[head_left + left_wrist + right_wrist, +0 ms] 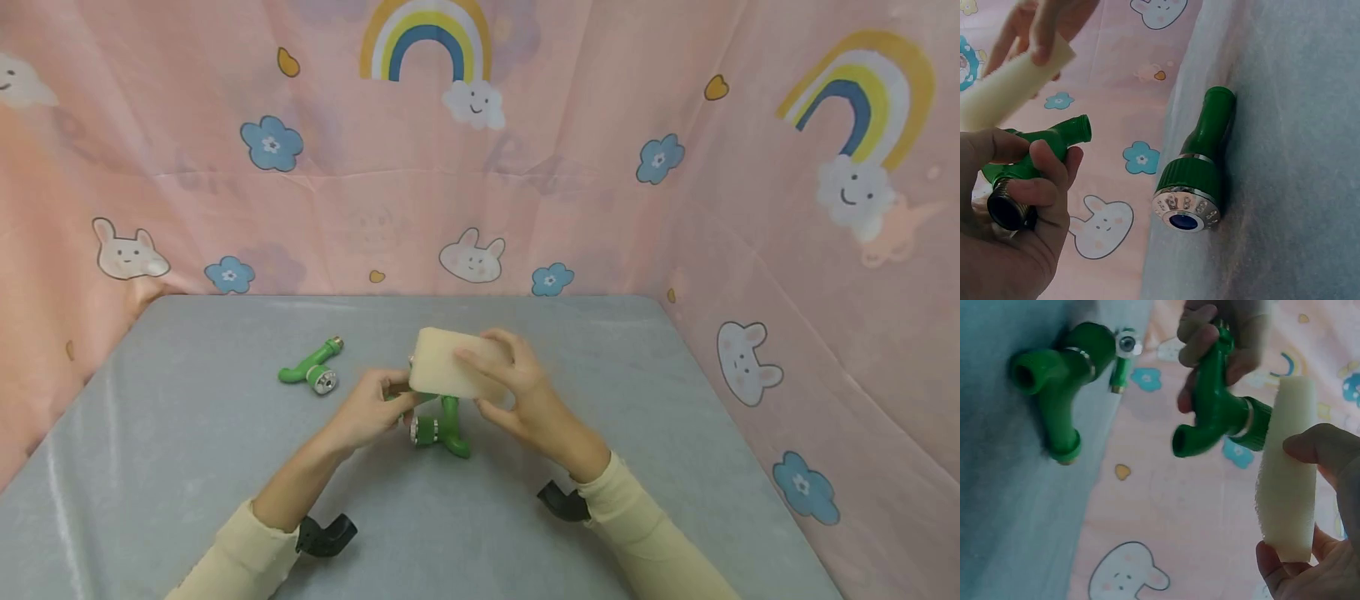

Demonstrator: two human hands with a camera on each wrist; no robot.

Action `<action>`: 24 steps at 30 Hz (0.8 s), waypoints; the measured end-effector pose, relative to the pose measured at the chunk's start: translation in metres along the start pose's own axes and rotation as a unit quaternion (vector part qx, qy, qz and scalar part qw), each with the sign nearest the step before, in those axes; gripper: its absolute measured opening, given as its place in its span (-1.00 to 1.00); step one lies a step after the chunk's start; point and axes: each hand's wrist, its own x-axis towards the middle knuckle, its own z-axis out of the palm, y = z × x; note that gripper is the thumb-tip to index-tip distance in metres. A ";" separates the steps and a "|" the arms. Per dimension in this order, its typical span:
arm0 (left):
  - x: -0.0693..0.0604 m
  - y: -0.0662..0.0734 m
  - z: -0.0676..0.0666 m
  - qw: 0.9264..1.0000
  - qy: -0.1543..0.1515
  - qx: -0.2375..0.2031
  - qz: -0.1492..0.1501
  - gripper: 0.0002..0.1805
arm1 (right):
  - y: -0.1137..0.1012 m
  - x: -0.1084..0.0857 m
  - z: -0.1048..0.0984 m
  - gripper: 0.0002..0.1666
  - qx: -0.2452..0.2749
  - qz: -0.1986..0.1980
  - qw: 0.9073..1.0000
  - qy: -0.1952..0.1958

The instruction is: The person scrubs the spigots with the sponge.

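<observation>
A green tap [1054,144] is gripped in my left hand [375,408], fingers and thumb curled round its threaded end. My right hand [528,392] holds a pale cream sponge block [453,364] between thumb and fingers. In the right wrist view, the ridged knob of the held tap [1213,406] meets the sponge's face; whether they touch firmly I cannot tell. From the head view the sponge hides most of that tap. Below the hands a second green tap [448,429] with a silver-capped knob lies on the table.
A third green tap [311,367] lies farther back on the left of the grey-covered table [187,433]. Pink patterned cloth [585,100] hangs behind and along the sides. Black curved pieces [327,536] stick out at both wrists.
</observation>
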 end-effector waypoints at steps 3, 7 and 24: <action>-0.001 0.000 0.001 1.000 -0.008 0.012 0.006 -0.61 | 0.002 -0.001 0.003 -0.26 -0.011 0.011 1.000 -0.006; -0.001 0.000 -0.001 1.000 0.006 0.014 0.002 -0.58 | 0.012 -0.001 0.001 -0.24 -0.012 0.049 0.999 -0.010; 0.000 0.002 0.009 0.976 0.141 0.168 0.005 -0.67 | -0.004 0.001 0.002 -0.31 -0.022 0.017 1.000 -0.009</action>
